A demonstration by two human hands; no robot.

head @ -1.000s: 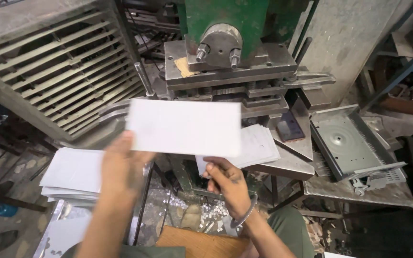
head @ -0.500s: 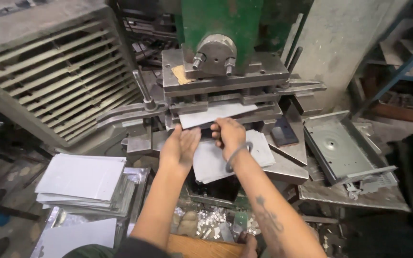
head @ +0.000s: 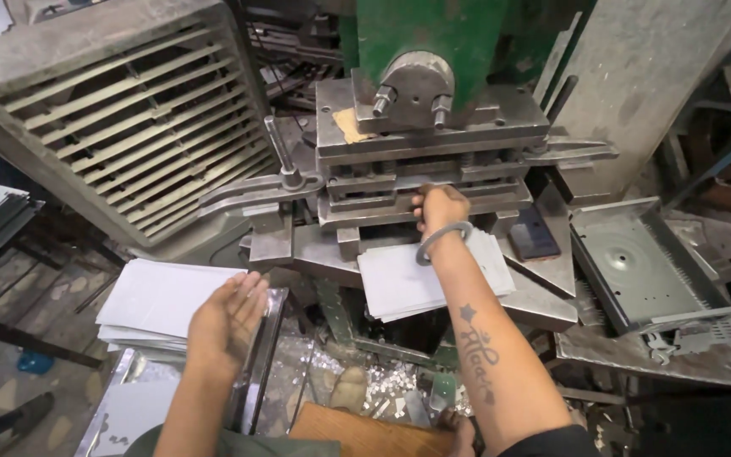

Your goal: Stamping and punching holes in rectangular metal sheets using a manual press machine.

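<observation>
Currently your right hand [head: 439, 208] pushes a metal sheet [head: 399, 200] into the press [head: 420, 144], grip clenched on its edge, while your left hand [head: 226, 313], released, hovers over the sheet stack [head: 158, 296] awaiting feeding.

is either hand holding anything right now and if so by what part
The right hand is at the near edge of a metal sheet in the press; the grip itself is hidden. The left hand is open over the sheet stack, holding nothing.
</observation>
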